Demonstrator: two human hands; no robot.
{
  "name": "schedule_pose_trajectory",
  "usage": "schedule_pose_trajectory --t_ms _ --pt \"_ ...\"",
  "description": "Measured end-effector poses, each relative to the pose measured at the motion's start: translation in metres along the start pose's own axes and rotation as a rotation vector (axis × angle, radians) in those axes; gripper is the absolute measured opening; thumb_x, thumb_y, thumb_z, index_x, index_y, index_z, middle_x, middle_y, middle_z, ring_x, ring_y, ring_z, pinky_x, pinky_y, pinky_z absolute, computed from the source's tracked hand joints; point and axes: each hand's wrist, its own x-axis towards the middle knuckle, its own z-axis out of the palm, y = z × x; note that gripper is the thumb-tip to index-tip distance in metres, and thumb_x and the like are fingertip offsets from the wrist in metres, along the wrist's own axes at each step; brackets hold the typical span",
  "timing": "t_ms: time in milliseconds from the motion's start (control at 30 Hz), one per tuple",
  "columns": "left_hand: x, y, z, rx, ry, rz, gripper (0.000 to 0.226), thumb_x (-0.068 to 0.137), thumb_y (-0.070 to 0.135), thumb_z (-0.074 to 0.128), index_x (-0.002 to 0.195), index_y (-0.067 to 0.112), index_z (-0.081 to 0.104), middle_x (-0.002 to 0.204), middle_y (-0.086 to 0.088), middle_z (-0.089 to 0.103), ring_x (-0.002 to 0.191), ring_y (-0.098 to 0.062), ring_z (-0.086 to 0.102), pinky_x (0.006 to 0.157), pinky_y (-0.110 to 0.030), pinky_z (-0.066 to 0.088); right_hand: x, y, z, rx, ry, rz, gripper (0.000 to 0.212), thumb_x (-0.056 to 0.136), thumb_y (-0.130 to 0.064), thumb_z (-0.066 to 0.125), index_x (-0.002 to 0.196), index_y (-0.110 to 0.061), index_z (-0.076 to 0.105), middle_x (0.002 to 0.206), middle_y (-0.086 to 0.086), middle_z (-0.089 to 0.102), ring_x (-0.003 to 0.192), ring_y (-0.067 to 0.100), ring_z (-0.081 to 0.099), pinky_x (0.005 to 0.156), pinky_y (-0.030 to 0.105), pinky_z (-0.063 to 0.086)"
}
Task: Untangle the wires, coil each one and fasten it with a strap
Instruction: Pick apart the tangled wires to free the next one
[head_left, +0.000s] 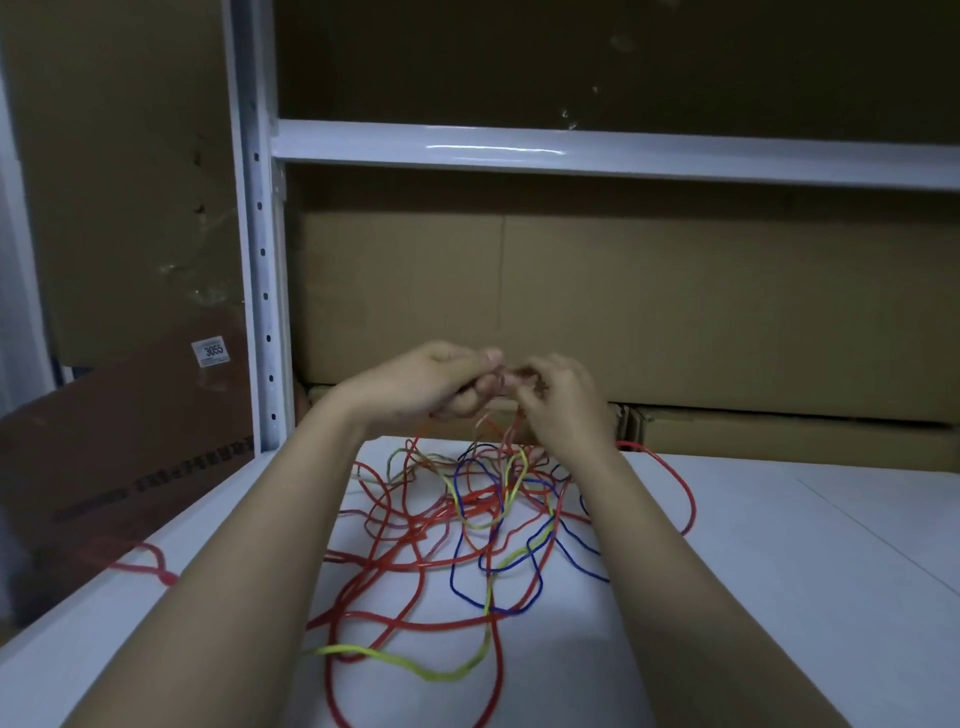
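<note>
A tangle of thin wires lies on the white shelf surface (779, 571) between my forearms. Red wires (415, 566) make most of the loops; a blue wire (467, 597) and a yellow-green wire (431, 673) run through them. My left hand (421, 384) and my right hand (561, 400) are raised above the far end of the pile, fingertips almost touching. Both pinch strands of red wire that hang down into the tangle. What lies between the fingertips is blurred. No strap is visible.
A white metal shelf post (260, 260) stands at the left and a crossbeam (571, 153) runs above. Cardboard boxes (623, 312) fill the back of the shelf. One red wire loop (150, 564) hangs over the shelf's left edge.
</note>
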Motion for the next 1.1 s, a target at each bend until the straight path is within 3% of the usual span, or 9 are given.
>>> schedule_pose_trajectory --t_ms 167,367,467,567,633,700,767,967,1100 --pt "0.003 -0.002 -0.011 -0.374 0.335 0.124 0.037 0.105 0.028 0.028 0.071 0.016 0.038 0.043 0.009 0.026 0.041 -0.007 0.017 0.045 -0.025 0.010 -0.007 0.012 0.006 -0.196 -0.173 -0.109 0.049 0.097 -0.052 0.035 0.132 -0.021 0.050 0.125 0.001 0.056 0.122 0.024 0.041 0.111 0.047 0.025" --pt "0.000 0.001 -0.019 -0.542 0.512 0.210 0.039 0.105 0.029 0.026 0.071 0.017 0.039 0.042 0.009 0.028 0.038 -0.006 0.022 0.049 -0.023 0.020 -0.011 0.030 0.002 -0.541 -0.539 0.156 0.043 0.101 -0.048 0.027 0.131 -0.035 0.055 0.141 -0.001 0.047 0.137 0.027 0.024 0.114 0.054 0.009" --pt "0.003 0.000 -0.019 -0.478 0.519 0.193 0.038 0.105 0.028 0.026 0.072 0.016 0.040 0.043 0.008 0.029 0.040 -0.008 0.021 0.047 -0.023 0.018 -0.006 0.023 -0.003 -0.332 -0.473 0.150 0.036 0.099 -0.039 0.042 0.133 -0.033 0.054 0.144 -0.004 0.045 0.142 0.022 0.018 0.115 0.054 -0.002" --pt "0.008 0.000 -0.010 -0.449 0.512 0.169 0.039 0.106 0.025 0.025 0.071 0.014 0.038 0.042 0.008 0.028 0.038 -0.007 0.021 0.043 -0.022 0.017 0.007 -0.004 -0.016 0.083 -0.305 0.128 0.046 0.094 -0.019 0.052 0.139 -0.022 0.048 0.146 -0.003 0.041 0.143 0.014 0.017 0.116 0.037 -0.004" --pt "0.011 0.004 -0.006 -0.458 0.508 0.141 0.038 0.106 0.025 0.025 0.071 0.014 0.038 0.041 0.008 0.029 0.037 -0.006 0.022 0.042 -0.020 0.018 0.018 -0.018 -0.019 0.228 -0.359 0.170 0.038 0.094 -0.025 0.057 0.130 -0.015 0.058 0.131 0.002 0.055 0.132 0.019 0.039 0.110 0.028 0.021" --pt "0.015 0.018 -0.009 -0.477 0.514 0.122 0.038 0.106 0.026 0.026 0.072 0.015 0.038 0.041 0.009 0.029 0.037 -0.006 0.023 0.041 -0.019 0.019 0.030 -0.029 -0.019 0.263 -0.386 0.190 0.015 0.092 -0.026 0.061 0.095 -0.014 0.069 0.098 0.009 0.067 0.100 0.027 0.060 0.092 0.039 0.047" --pt "0.022 0.041 -0.014 -0.488 0.518 0.110 0.038 0.106 0.026 0.027 0.071 0.015 0.039 0.041 0.009 0.030 0.036 -0.005 0.024 0.041 -0.018 0.019 0.049 -0.037 -0.027 0.309 -0.368 0.274 0.025 0.090 -0.017 0.063 0.066 -0.018 0.057 0.071 0.013 0.060 0.071 0.025 0.058 0.077 0.049 0.050" --pt "0.034 0.122 -0.049 -0.487 0.535 0.181 0.038 0.105 0.029 0.029 0.071 0.016 0.040 0.043 0.008 0.032 0.041 -0.007 0.025 0.048 -0.024 0.020 0.116 -0.071 -0.081 0.543 -0.198 0.375 0.018 0.099 -0.012 0.047 0.082 -0.015 0.051 0.070 0.004 0.062 0.058 0.015 0.058 0.067 0.033 0.052" --pt "0.036 0.148 -0.059 -0.379 0.586 0.164 0.041 0.106 0.027 0.028 0.069 0.016 0.041 0.042 0.007 0.032 0.042 -0.009 0.024 0.044 -0.022 0.019 0.128 -0.091 -0.098 0.469 -0.326 0.336 0.023 0.102 -0.015 0.037 0.080 -0.021 0.039 0.065 0.007 0.064 0.051 0.016 0.059 0.060 0.033 0.052"
